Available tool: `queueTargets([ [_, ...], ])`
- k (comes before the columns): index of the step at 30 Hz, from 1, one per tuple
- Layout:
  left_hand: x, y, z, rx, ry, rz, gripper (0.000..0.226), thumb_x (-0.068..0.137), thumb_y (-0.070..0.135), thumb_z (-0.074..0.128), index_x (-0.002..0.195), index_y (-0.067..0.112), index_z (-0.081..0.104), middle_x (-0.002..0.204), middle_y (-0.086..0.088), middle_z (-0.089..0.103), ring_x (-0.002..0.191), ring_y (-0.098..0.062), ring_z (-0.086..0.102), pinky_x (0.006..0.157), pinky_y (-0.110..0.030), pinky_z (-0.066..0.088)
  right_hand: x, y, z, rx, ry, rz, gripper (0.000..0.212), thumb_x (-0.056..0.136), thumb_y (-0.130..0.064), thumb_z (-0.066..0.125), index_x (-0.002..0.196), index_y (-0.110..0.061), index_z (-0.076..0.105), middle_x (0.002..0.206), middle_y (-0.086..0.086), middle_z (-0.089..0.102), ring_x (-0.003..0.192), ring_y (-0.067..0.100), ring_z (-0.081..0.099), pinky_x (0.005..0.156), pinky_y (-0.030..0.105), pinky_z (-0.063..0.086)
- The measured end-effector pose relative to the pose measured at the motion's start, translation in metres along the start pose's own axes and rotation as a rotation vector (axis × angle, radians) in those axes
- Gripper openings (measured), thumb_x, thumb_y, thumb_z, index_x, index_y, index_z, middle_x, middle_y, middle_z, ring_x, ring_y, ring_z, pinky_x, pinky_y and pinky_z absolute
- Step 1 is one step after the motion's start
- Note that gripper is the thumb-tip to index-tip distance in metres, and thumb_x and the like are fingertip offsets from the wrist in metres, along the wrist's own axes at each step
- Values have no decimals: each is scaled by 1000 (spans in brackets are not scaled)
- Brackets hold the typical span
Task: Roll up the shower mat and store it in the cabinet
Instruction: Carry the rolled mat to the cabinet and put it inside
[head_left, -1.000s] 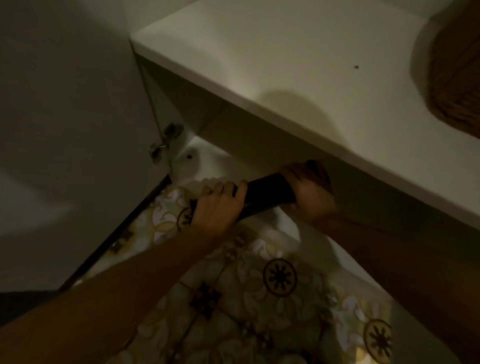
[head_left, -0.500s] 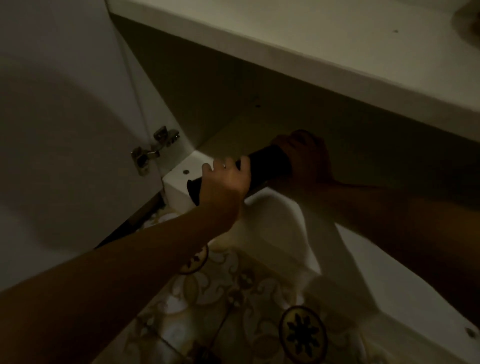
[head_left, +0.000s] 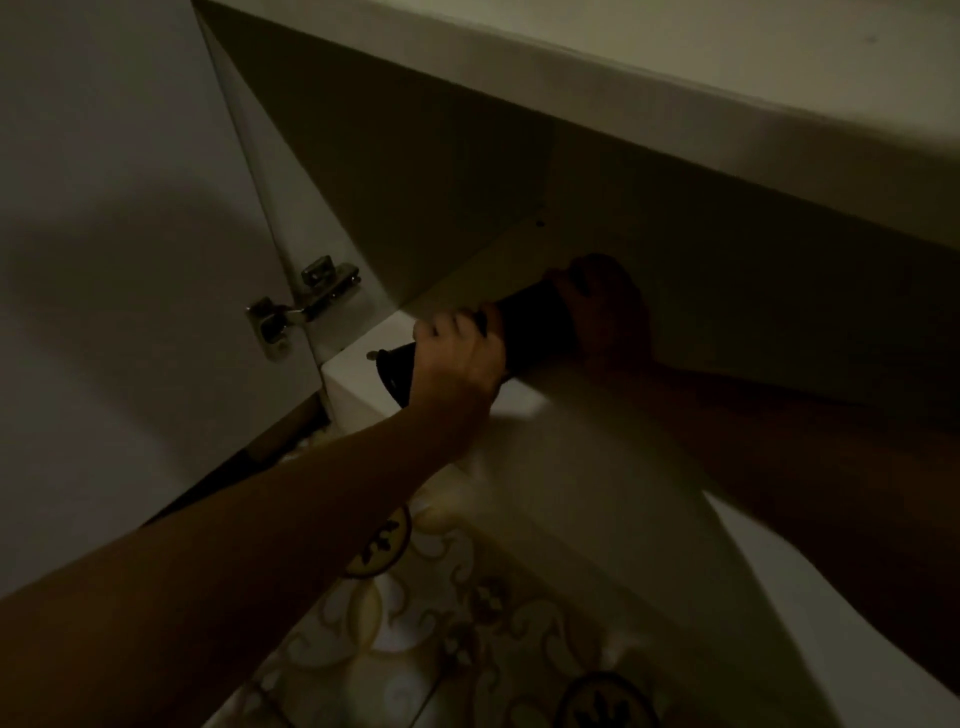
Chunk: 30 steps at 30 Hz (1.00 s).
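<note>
The rolled-up shower mat (head_left: 535, 327) is a dark tube lying across the front of the open cabinet's bottom shelf (head_left: 363, 358). My left hand (head_left: 457, 353) grips the roll near its left end, whose round end face (head_left: 396, 373) shows just beyond my fingers. My right hand (head_left: 602, 306) wraps the right end, deeper inside the dark cabinet interior (head_left: 467, 197). Both forearms reach in from below. The far right part of the roll is hidden by my right hand and shadow.
The cabinet door (head_left: 130, 234) stands open at the left, with a metal hinge (head_left: 301, 301) on its inner edge. The white countertop (head_left: 727, 93) overhangs above. Patterned floor tiles (head_left: 441, 613) lie below the cabinet's white front edge.
Both hands have carried the rolled mat up from floor level and further in over the cabinet's bottom shelf. My view has dropped and moved closer to the cabinet opening.
</note>
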<state>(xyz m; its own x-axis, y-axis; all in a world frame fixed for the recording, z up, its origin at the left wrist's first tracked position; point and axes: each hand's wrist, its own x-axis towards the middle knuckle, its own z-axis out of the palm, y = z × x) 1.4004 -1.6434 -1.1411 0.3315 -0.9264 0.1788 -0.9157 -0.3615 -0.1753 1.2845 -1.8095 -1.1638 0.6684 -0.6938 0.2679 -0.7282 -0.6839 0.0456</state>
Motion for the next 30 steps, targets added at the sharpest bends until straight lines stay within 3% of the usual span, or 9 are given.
queueTargets([
  [4,3,-12,-3,-152,-51,5,90,75,32,78,141,17,18,139,-24,31,85,-36,59,59,-37,42,-9,6,-1,100,-65,-37,83,91,-38,71,156,-19,24,162,19,22,150,37,13,122,51,12],
  [6,5,-18,-7,-213,-68,8,89,74,33,77,140,21,18,142,-23,25,90,-39,60,60,-38,48,-10,4,-4,165,-83,16,88,90,-46,69,158,-21,18,164,15,14,152,34,8,124,51,10],
  [8,0,-18,-5,-249,-84,5,87,76,38,74,141,22,18,141,-22,27,106,-41,54,75,-47,51,-19,-10,-3,270,-38,197,85,93,-52,62,158,-28,13,165,11,10,152,30,8,124,48,14],
  [10,-5,-20,-4,-273,-94,-6,85,77,45,71,141,24,20,139,-18,29,117,-39,46,87,-53,47,-28,-25,-2,368,12,344,87,87,-47,71,155,-36,18,163,12,11,148,37,14,119,51,22],
  [13,-18,-29,0,-239,-4,41,81,74,51,69,140,27,28,135,-11,37,115,-34,46,84,-49,46,-28,-46,-8,620,-9,625,69,95,-29,61,153,-39,27,163,17,8,149,43,9,120,56,18],
  [16,-34,-33,8,-164,110,124,78,77,48,64,144,20,36,133,-13,46,107,-34,51,80,-45,45,-20,-57,-15,832,-3,808,54,104,-29,44,155,-34,26,165,16,8,151,37,8,122,51,15],
  [24,-49,-43,14,-342,145,109,72,80,44,63,141,12,42,135,-14,48,117,-33,49,97,-48,43,-26,-69,-19,906,5,778,71,97,-49,58,156,-32,23,166,11,5,153,33,3,121,53,19],
  [27,-56,-43,13,-362,90,43,80,85,47,63,152,21,28,146,-14,37,131,-33,37,100,-55,43,-20,-69,-20,829,-65,778,73,97,-57,51,157,-34,16,167,12,-1,153,34,-1,123,53,14],
  [30,-61,-42,14,-384,70,55,82,87,43,63,154,22,21,146,-21,34,134,-35,32,97,-49,50,-22,-80,-21,678,-134,704,66,102,-58,35,158,-37,8,166,14,-9,151,40,-8,122,55,9],
])
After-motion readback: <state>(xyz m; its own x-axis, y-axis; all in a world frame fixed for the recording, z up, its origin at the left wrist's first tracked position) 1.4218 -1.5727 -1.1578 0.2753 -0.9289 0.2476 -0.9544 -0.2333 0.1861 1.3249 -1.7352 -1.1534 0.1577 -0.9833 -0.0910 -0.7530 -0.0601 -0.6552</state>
